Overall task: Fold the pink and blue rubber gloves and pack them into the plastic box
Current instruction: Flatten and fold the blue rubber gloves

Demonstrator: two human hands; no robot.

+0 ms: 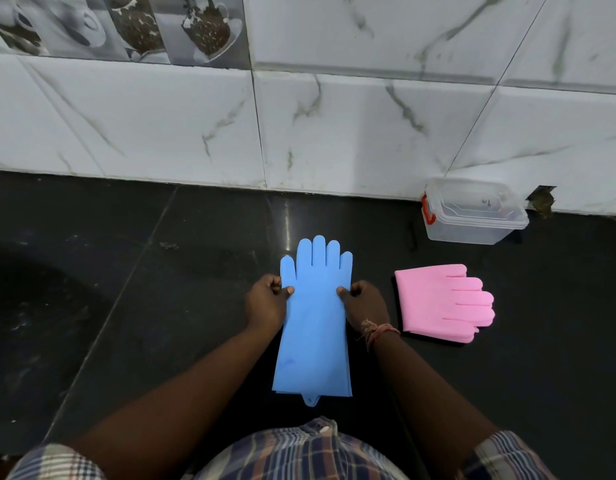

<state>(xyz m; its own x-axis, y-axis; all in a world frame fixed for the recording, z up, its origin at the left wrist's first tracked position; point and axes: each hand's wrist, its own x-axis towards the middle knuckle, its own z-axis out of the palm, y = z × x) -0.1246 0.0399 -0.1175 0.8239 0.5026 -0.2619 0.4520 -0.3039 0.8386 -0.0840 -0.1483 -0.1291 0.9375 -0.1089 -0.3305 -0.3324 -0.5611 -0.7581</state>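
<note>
Head view: blue gloves (313, 327) lie flat at lower centre on the dark counter (161, 306). Left hand (266, 303) and right hand (365, 303), fingers curled, pinch their side edges. Pink gloves (441, 301) lie folded to the right; the box (472, 211) stands open beyond, at the wall.

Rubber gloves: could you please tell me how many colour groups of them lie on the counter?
2. The blue gloves lie flat mid-counter, pinched by the left hand and right hand; layers show at the cuff. The pink gloves lie folded to their right.
</note>
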